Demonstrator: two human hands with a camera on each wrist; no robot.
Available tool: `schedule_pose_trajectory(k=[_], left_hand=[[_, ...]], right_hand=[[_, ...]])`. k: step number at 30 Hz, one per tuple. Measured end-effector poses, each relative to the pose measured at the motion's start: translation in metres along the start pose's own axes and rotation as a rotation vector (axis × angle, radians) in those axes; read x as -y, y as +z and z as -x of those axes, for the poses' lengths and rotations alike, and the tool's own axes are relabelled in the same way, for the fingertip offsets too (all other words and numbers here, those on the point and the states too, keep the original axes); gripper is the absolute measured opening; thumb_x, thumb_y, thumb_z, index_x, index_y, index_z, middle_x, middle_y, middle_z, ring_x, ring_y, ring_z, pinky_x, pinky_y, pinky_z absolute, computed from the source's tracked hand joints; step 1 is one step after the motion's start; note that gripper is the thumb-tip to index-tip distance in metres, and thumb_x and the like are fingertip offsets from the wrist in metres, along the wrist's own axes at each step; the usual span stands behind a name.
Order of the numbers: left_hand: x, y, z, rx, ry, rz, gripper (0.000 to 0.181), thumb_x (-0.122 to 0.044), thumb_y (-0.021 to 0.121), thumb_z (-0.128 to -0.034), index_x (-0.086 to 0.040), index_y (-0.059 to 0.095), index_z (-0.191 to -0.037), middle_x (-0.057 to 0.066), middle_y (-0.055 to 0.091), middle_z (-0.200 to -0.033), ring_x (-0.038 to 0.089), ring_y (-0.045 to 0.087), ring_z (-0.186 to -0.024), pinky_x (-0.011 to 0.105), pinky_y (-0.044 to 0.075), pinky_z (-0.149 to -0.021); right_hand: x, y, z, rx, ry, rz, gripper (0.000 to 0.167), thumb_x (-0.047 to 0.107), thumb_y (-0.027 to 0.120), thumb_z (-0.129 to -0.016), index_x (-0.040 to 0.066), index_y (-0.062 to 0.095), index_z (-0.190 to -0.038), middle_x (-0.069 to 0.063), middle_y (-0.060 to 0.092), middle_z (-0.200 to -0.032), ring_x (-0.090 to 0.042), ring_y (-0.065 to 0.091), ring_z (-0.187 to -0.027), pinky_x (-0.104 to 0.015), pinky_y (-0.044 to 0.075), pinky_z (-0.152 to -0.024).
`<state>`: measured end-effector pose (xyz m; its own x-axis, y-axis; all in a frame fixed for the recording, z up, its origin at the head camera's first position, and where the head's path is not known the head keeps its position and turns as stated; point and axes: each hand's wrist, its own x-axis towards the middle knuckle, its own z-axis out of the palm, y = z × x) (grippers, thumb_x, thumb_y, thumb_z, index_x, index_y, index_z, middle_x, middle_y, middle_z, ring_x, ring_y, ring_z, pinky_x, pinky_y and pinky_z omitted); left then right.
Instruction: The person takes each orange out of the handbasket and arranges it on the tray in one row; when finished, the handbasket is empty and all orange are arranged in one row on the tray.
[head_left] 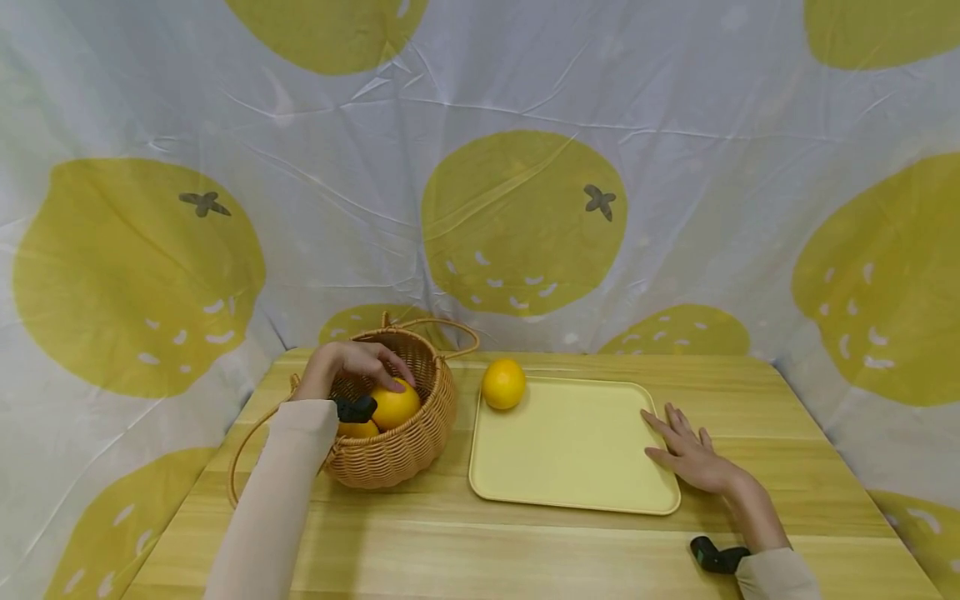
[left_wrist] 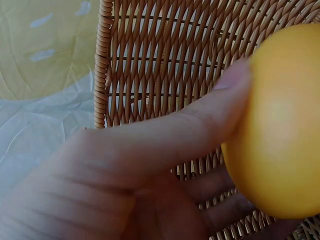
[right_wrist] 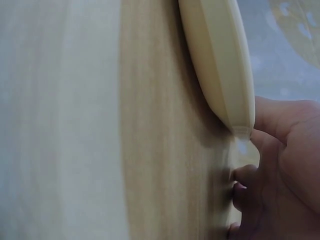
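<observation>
One orange (head_left: 397, 407) is lying inside the wicker basket (head_left: 397, 458), near its front rim, and the left hand (head_left: 363, 360) is clamping on it, the thumb pressing one side while the fingers are curling round another. The step in hand is seemingly the taking hold of this fruit, since it is not yet rising out of the basket. The next move would be calling for a steady grip and an upward path clear of the basket's rim. A second orange (head_left: 358, 430) is sitting just beside it in the basket, partly hidden.

To the right of the basket, a yellow tray (head_left: 570, 450) is lying flat, with a third orange (head_left: 503, 384) resting on its far corner nearest the basket. At the tray edge away from the basket, the right hand (head_left: 693, 457) is holding its fingers apart, touching the rim and grasping nothing.

Beneath the basket, a wood-grain table (head_left: 525, 558) is bearing everything. Behind the basket, a pale, creased cloth (head_left: 690, 108) is hanging, showing large yellow lemon prints.
</observation>
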<state>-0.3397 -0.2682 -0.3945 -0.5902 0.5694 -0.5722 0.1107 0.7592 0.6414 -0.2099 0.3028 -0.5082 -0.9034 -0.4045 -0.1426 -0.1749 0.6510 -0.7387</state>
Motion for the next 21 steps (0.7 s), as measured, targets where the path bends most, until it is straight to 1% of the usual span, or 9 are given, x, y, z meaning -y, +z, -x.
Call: schedule_pose_trajectory(k=[2,4,9,10,12,14,18,20,21], left_hand=[[0.000,0.000,0.001,-0.001,-0.010,-0.010,0.041,-0.026,0.064,-0.1033,-0.007,0.064,-0.140,0.011,0.062,-0.143,0.027,0.055,-0.137,0.047,0.045,-0.116],[-0.001,0.000,0.002,0.024,0.004,-0.004,0.042,-0.025,0.064,-0.1037,-0.006,0.063,-0.141,0.013,0.058,-0.150,0.032,0.048,-0.144,0.048,0.043,-0.118],[-0.006,0.001,0.005,0.078,0.020,0.025,0.048,-0.016,0.072,-0.0981,-0.007,0.061,-0.144,0.013,0.049,-0.158,0.029,0.047,-0.145,0.036,0.050,-0.111],[-0.006,0.001,0.006,0.085,0.026,0.019,0.049,-0.015,0.073,-0.0972,-0.006,0.061,-0.144,0.014,0.049,-0.159,0.029,0.048,-0.144,0.035,0.051,-0.109],[-0.006,0.000,0.005,0.085,0.016,0.025,0.050,-0.014,0.075,-0.0959,-0.007,0.062,-0.144,0.013,0.049,-0.159,0.027,0.049,-0.143,0.034,0.052,-0.108],[-0.006,0.000,0.004,0.087,0.020,0.014,0.051,-0.014,0.074,-0.0961,-0.007,0.061,-0.145,0.014,0.048,-0.160,0.028,0.050,-0.143,0.034,0.053,-0.107],[-0.010,-0.001,0.007,0.042,0.008,-0.039,0.049,-0.018,0.076,-0.0949,-0.008,0.064,-0.141,0.011,0.055,-0.154,0.029,0.052,-0.141,0.038,0.052,-0.109],[-0.015,-0.002,0.009,0.007,0.006,-0.078,0.049,-0.021,0.079,-0.0927,-0.008,0.067,-0.139,0.010,0.062,-0.147,0.028,0.054,-0.138,0.038,0.050,-0.109],[-0.018,-0.003,0.010,-0.009,-0.008,-0.077,0.050,-0.021,0.080,-0.0916,-0.009,0.067,-0.138,0.010,0.064,-0.144,0.028,0.054,-0.136,0.040,0.052,-0.108]], right_hand=[[0.000,0.000,0.000,0.001,0.001,-0.003,0.069,0.028,0.054,-0.108,-0.002,0.023,-0.163,-0.039,-0.014,-0.165,-0.060,-0.018,-0.151,-0.080,-0.023,-0.107],[-0.001,0.000,0.000,0.000,0.001,-0.004,0.069,0.028,0.054,-0.108,-0.002,0.023,-0.163,-0.039,-0.013,-0.166,-0.059,-0.018,-0.151,-0.080,-0.023,-0.108],[-0.001,0.000,0.000,-0.003,0.000,-0.004,0.069,0.028,0.054,-0.108,-0.001,0.023,-0.163,-0.039,-0.014,-0.166,-0.059,-0.018,-0.151,-0.080,-0.023,-0.108],[-0.001,0.000,0.000,-0.003,0.000,-0.003,0.069,0.028,0.054,-0.108,-0.001,0.023,-0.163,-0.039,-0.014,-0.166,-0.059,-0.018,-0.151,-0.079,-0.023,-0.108],[-0.002,0.001,-0.001,-0.004,0.000,-0.001,0.069,0.028,0.054,-0.108,-0.001,0.023,-0.163,-0.039,-0.014,-0.166,-0.059,-0.018,-0.151,-0.079,-0.023,-0.108],[-0.002,0.000,-0.001,-0.005,0.000,0.004,0.069,0.028,0.054,-0.108,-0.001,0.023,-0.163,-0.039,-0.014,-0.166,-0.059,-0.018,-0.151,-0.079,-0.023,-0.108],[-0.001,0.000,-0.001,-0.004,0.002,0.001,0.069,0.029,0.054,-0.108,-0.001,0.023,-0.163,-0.039,-0.014,-0.166,-0.059,-0.018,-0.151,-0.079,-0.023,-0.108],[-0.001,0.000,0.000,-0.002,0.005,-0.001,0.069,0.029,0.054,-0.108,-0.001,0.023,-0.163,-0.039,-0.013,-0.166,-0.059,-0.017,-0.151,-0.079,-0.023,-0.108],[-0.001,0.000,0.000,-0.002,0.005,-0.003,0.069,0.029,0.054,-0.108,-0.001,0.023,-0.163,-0.039,-0.014,-0.166,-0.059,-0.017,-0.151,-0.079,-0.023,-0.108]])
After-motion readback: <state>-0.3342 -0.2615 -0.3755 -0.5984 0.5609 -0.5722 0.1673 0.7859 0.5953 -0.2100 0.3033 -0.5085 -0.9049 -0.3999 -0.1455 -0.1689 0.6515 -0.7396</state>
